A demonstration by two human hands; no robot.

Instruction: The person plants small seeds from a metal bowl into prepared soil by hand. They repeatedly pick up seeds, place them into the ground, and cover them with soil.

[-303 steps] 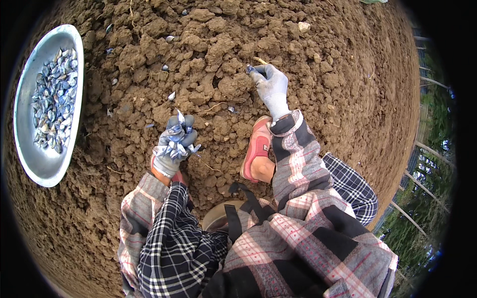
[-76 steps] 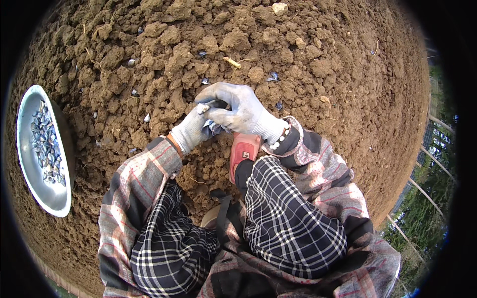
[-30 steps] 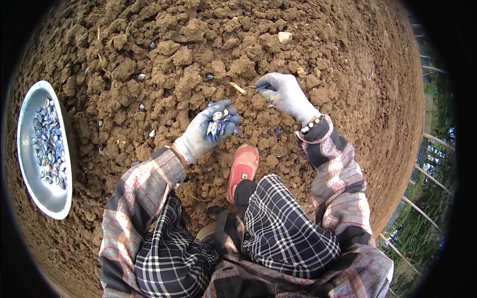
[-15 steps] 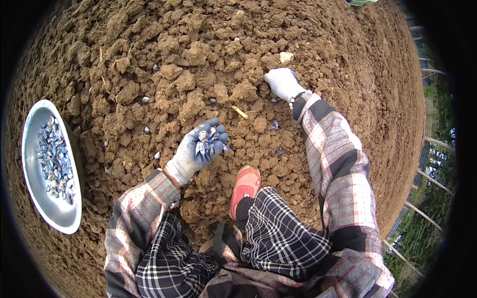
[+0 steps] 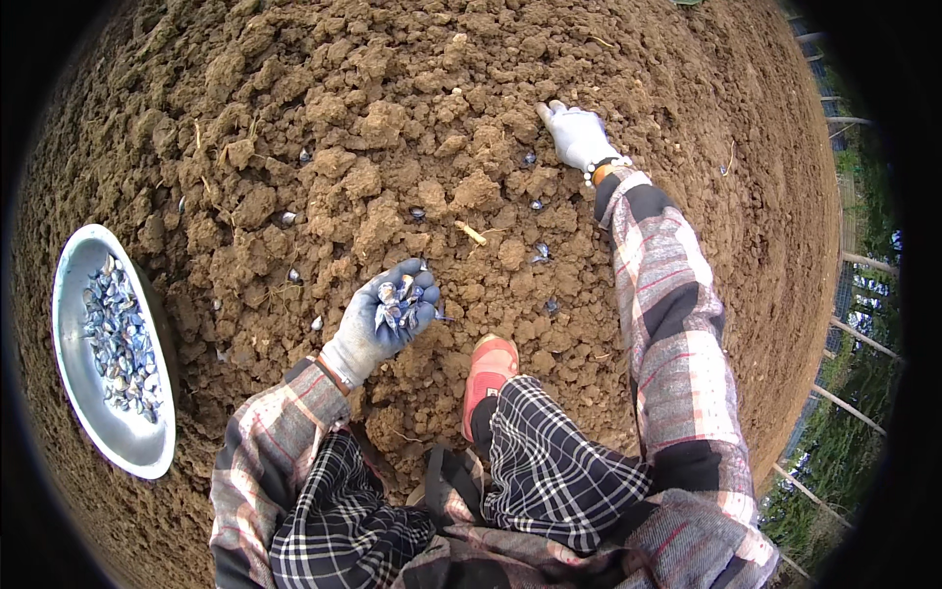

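My left hand (image 5: 378,319), in a white glove with a blue-grey palm, is cupped palm-up around a small heap of blue-tinted cloves (image 5: 397,302) that look like garlic. Its fingers curl over the pile, low above the soil. My right hand (image 5: 581,137), in a white glove, reaches out to the far right with its back up and its fingers bent down at the soil. What its fingers hold, if anything, is hidden. Single cloves lie in the dirt near it, one (image 5: 530,157) just left of the hand and another (image 5: 537,204) nearer to me.
At my left, an oval metal basin (image 5: 144,447) with a white rim holds many similar cloves (image 5: 123,344). Cloddy brown soil (image 5: 383,128) spreads all around, with a short pale stalk (image 5: 471,233) mid-way. My pink shoe (image 5: 489,371) stands on it. Poles and greenery (image 5: 854,402) line the right.
My right hand has moved farther out and slightly right, uncovering a clove in the soil. It now covers where a pale stone lay. The left hand still cradles its cloves; the view has shifted slightly.
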